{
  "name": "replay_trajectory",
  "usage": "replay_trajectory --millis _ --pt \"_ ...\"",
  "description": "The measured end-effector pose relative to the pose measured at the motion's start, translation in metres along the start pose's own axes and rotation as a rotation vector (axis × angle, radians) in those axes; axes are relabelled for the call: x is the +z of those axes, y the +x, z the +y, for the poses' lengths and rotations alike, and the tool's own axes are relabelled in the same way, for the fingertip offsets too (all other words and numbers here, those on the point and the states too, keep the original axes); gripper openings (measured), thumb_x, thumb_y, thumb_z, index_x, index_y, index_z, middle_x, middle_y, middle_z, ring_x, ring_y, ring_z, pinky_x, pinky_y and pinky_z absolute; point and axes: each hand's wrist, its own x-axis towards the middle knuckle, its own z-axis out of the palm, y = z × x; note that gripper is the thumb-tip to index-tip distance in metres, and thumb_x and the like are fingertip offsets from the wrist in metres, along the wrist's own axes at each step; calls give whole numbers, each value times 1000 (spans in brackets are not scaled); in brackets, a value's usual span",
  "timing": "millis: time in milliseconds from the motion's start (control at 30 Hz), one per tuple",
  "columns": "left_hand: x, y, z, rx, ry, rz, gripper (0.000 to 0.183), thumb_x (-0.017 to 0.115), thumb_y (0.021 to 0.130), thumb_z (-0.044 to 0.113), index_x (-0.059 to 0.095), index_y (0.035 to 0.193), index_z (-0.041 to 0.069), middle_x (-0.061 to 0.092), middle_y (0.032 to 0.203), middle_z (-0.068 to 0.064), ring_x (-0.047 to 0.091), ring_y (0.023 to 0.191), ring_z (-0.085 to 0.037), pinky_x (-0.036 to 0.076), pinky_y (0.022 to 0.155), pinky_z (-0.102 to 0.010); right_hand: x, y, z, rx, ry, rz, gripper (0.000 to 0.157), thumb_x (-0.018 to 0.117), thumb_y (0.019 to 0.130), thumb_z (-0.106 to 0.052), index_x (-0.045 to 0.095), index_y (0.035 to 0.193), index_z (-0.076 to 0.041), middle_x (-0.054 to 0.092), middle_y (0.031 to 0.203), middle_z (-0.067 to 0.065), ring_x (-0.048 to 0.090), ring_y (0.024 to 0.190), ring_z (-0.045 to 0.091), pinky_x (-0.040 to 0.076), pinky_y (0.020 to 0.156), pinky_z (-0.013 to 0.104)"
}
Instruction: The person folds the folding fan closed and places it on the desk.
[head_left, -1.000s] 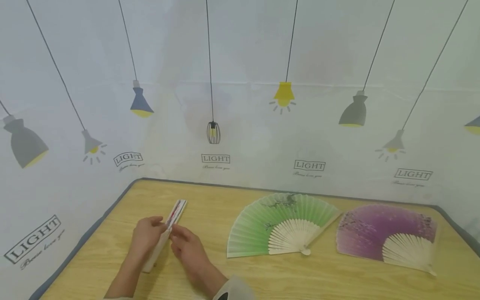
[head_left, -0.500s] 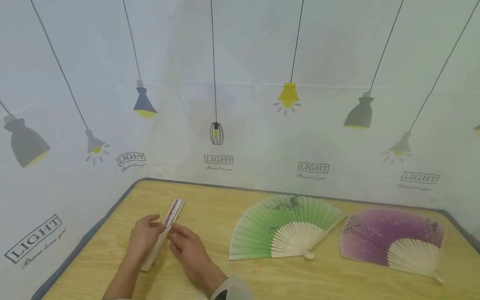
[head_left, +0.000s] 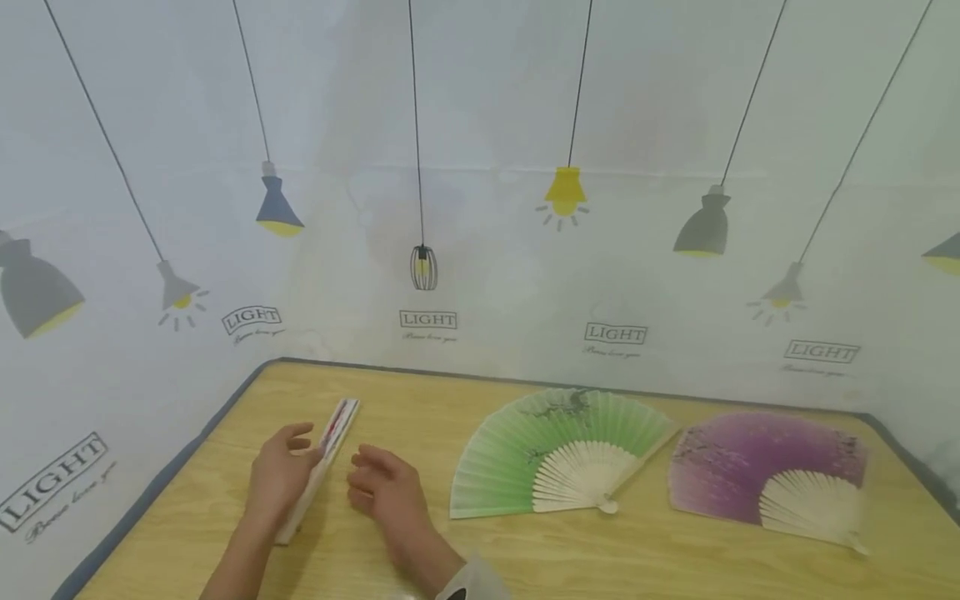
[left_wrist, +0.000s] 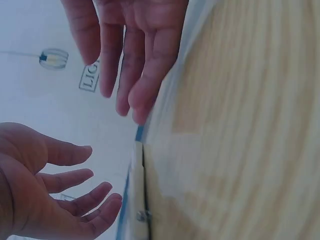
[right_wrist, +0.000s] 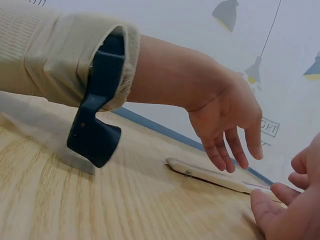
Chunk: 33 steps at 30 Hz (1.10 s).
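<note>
A folded hand fan (head_left: 313, 487), white with red and dark marks along its edge, lies slanted on the table at the left. My left hand (head_left: 281, 473) hovers at its left side, fingers loosely bent, thumb close to the fan. In the right wrist view the left hand (right_wrist: 225, 112) hangs above the fan (right_wrist: 215, 177), gripping nothing. To the fan's right, apart from it, is my right hand (head_left: 393, 496), its fingers relaxed with nothing in them. In the left wrist view the right hand (left_wrist: 140, 45) also holds nothing.
A spread green fan (head_left: 498, 467) with a dark branch print lies right of my right hand. Farther right lies a spread purple fan (head_left: 731, 458). The wooden table (head_left: 420, 417) meets a white wall cloth (head_left: 495, 250) printed with lamps.
My right hand has let go of the folded fan and drawn away to the right. The left hand has loosened beside the fan. Both spread fans lie unmoved.
</note>
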Motion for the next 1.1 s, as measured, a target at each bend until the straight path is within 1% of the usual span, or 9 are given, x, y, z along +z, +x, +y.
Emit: replay_trajectory --millis 100,200,300,367,467,567,800,967,1100 --pt "2 -7 10 43 -19 59 45 57 93 9 45 134 -5 52 125 -32 56 107 -45 54 82 -50 -11 -6 -12 -31 -18 18 34 56 93 -1 55 126 5 63 114 19 64 98 27 56 85 34" --pt "11 -14 24 88 -66 99 42 58 93 7 48 133 -3 55 124 -28 57 104 -40 56 75 -41 -29 -16 -28 -70 -33 21 31 54 95 -2 56 125 6 65 108 20 65 95 27 57 83 34" --pt "23 -21 35 136 -91 98 42 58 93 5 48 132 -3 57 121 -25 56 103 -36 54 74 -36 -47 -28 -45 -90 -77 31 28 53 97 -3 56 124 5 66 104 18 66 92 26 58 80 34" --pt "32 -26 38 173 -86 82 42 58 93 4 48 132 -4 57 120 -24 56 103 -35 55 76 -38 -58 -36 -56 -88 -106 38 28 52 98 -4 56 124 5 65 103 18 66 91 26 58 80 35" --pt "42 -31 42 201 -91 46 42 58 93 4 47 132 -4 58 118 -24 57 103 -35 56 78 -43 -75 -49 -74 -98 -161 51 29 51 99 -6 54 124 6 65 103 17 65 92 27 58 82 36" --pt "52 -37 49 220 -129 16 41 59 93 4 48 131 -4 59 115 -22 58 101 -34 56 78 -42 -96 -65 -91 -121 -216 88 29 50 99 -7 53 124 8 64 103 16 65 94 27 57 85 35" --pt "80 -57 67 231 -246 -73 35 63 91 4 55 125 1 62 109 -13 59 97 -24 55 81 -33 -149 -96 -113 -154 -290 276 28 51 99 -5 52 123 9 63 102 16 65 91 22 57 84 32" --pt "96 -78 75 228 -319 -185 33 63 91 3 55 123 -1 62 107 -12 59 95 -23 56 79 -33 -183 -109 -117 -174 -319 439 29 51 98 -1 49 124 11 64 101 18 65 88 18 57 84 32" --pt "104 -90 79 213 -391 -320 35 61 91 1 52 123 -7 62 106 -14 59 95 -26 57 75 -34 -207 -118 -122 -161 -326 531 36 51 97 -2 44 130 12 64 104 19 65 88 15 56 86 31"
